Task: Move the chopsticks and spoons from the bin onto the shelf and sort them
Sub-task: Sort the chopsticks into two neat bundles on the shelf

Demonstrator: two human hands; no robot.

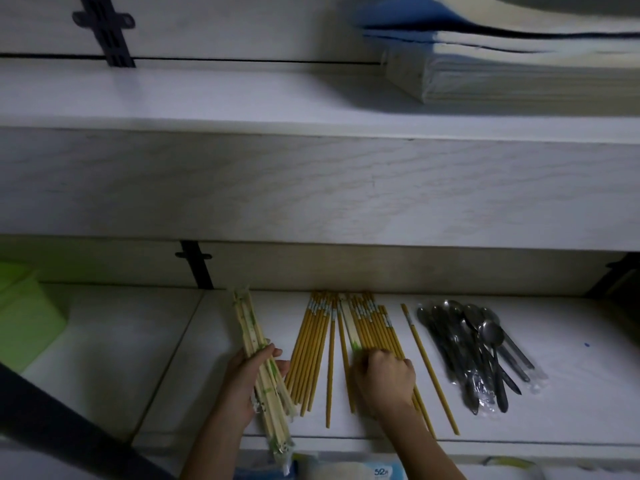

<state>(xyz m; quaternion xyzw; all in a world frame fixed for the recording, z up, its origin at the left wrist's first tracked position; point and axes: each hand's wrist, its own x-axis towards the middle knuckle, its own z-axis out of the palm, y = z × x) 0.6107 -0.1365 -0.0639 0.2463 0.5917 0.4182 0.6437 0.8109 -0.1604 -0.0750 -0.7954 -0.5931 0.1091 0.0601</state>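
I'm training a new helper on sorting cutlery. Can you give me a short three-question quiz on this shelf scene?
1. True or false: the spoons lie to the right of the yellow chopsticks.
2. What does the left hand hold?
A. wrapped chopsticks
B. spoons
C. a green box
3. Fill in: the right hand rests on the ____ chopsticks, at a wrapped pair lying among them.

Key
1. True.
2. A: the wrapped chopsticks, a bundle.
3. Yellow.

Hands (382, 379) among chopsticks (313, 351) beside spoons (474, 355)
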